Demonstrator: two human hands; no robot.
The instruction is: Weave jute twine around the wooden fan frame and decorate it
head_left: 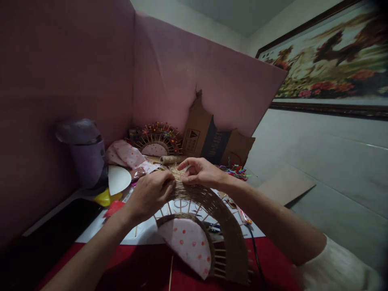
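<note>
A half-round woven fan (232, 226) of thin sticks and brown twine stands tilted in front of me, with a dotted white cloth half-circle (186, 244) at its centre. My left hand (153, 190) is closed on the fan's upper left end, its thumb and fingers pressed together. Just right of it, my right hand (201, 171) is at the top edge of the weave, fingers bent in toward the thumb. Whatever lies between those right fingertips is too small to make out. Straw-coloured strands spread behind both hands.
A second fan with coloured beads (157, 137) leans at the back beside torn cardboard (197, 129). Left are a purple container (87, 161), dotted cloth (124, 153), a white cut-out (119, 180) and a dark flat device (63, 220). A black cable (256, 252) runs down the right.
</note>
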